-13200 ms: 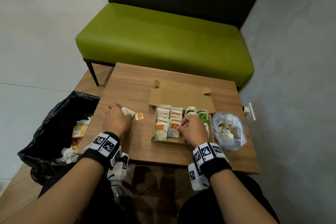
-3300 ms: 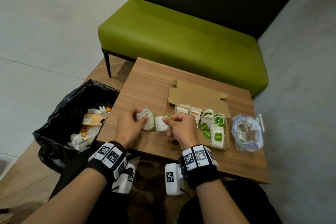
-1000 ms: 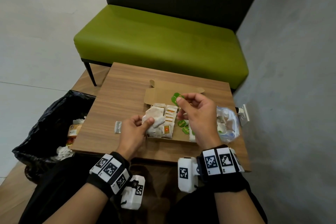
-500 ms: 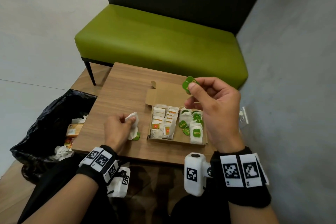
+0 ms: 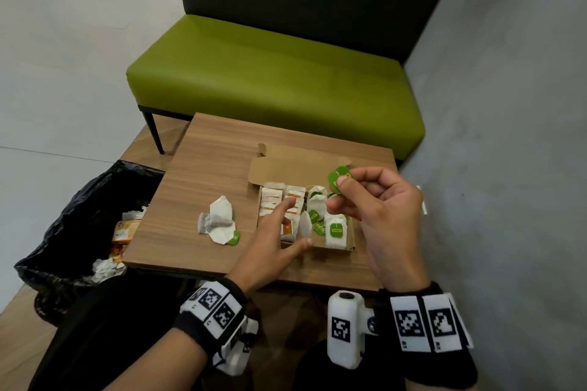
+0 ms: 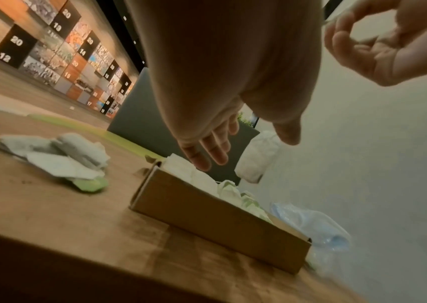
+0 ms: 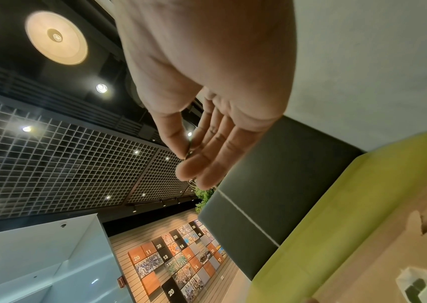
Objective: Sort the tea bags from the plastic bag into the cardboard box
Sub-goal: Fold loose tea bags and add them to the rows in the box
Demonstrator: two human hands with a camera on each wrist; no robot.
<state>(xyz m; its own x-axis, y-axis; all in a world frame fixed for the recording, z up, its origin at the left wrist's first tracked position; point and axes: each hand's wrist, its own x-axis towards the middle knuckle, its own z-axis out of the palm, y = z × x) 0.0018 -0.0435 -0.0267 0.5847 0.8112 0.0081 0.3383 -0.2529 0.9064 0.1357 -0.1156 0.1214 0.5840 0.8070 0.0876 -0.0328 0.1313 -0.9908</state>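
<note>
Right hand [image 7: 207, 82] is filling the upper middle of the right wrist view, palm showing, fingers [image 7: 214, 162] extending away and loosely together. Thumb is pressing something thin and dark against the fingers; too small to identify. Behind the hand, a grid ceiling [image 7: 64, 164] with spotlights is stretching left, a round lamp [image 7: 56, 38] glowing above. Green bench seat [image 7: 349, 215] and its dark backrest [image 7: 272, 194] are sitting at right. Cardboard box flap [image 7: 412, 235] and white tea bags [image 7: 424, 287] are showing at lower right corner.
</note>
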